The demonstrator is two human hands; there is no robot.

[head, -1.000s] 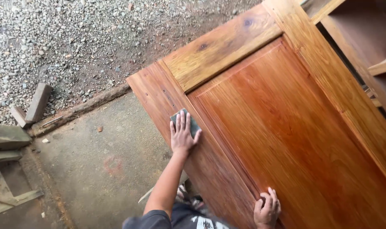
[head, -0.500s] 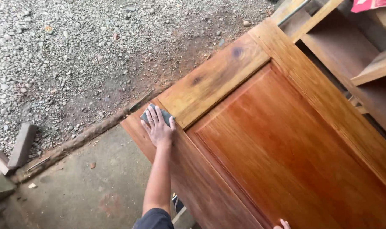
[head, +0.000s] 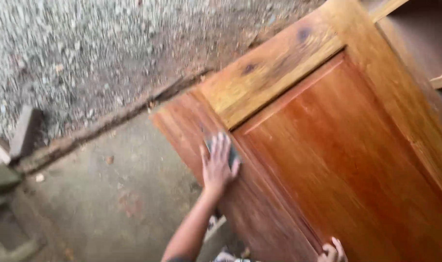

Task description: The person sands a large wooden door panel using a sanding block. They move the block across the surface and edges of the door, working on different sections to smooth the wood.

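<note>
A grey gravel bed (head: 85,53) lies beyond a concrete floor (head: 119,194). A grey brick (head: 25,130) rests at the gravel's near edge, left side.

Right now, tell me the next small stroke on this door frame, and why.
Probably slide the left hand, flat on the grey sanding pad, further down the door's left frame rail. That rail runs on toward the right hand, which steadies the door at its lower part.
</note>
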